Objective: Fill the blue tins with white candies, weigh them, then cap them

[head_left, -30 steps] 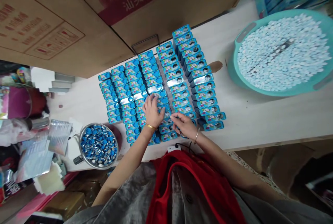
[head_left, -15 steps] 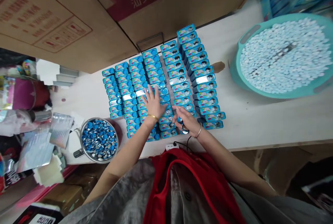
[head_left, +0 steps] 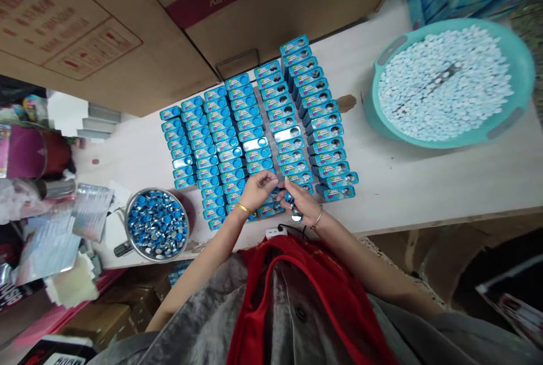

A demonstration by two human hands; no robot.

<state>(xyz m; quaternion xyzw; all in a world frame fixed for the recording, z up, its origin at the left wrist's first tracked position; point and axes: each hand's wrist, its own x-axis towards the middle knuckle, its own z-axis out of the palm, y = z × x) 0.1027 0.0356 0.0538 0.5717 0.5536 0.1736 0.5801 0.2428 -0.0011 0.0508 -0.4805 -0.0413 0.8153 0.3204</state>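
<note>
Rows of blue rectangular tins (head_left: 237,138) with printed lids stand packed on the white table (head_left: 394,195), and a few show shiny silver tops. My right hand (head_left: 300,202) pinches a small round blue-and-silver piece (head_left: 296,213) above the near end of the rows. My left hand (head_left: 257,191) hovers close to it over the tins, fingers bunched, with nothing visible in them. To the left stands a steel bowl (head_left: 156,224) heaped with blue-and-silver pieces. A teal basin (head_left: 520,65) at the right holds a mass of pale blue-white tablets (head_left: 445,85).
Large cardboard cartons (head_left: 106,25) stand along the table's far side. Foil packets and papers (head_left: 91,212) lie beyond the steel bowl at the left. A white power socket (head_left: 275,233) with a black cable sits at the near table edge.
My left hand has come off the tins, from spread flat to fingers bunched, and now sits closer to my right hand. The whole view has shifted slightly.
</note>
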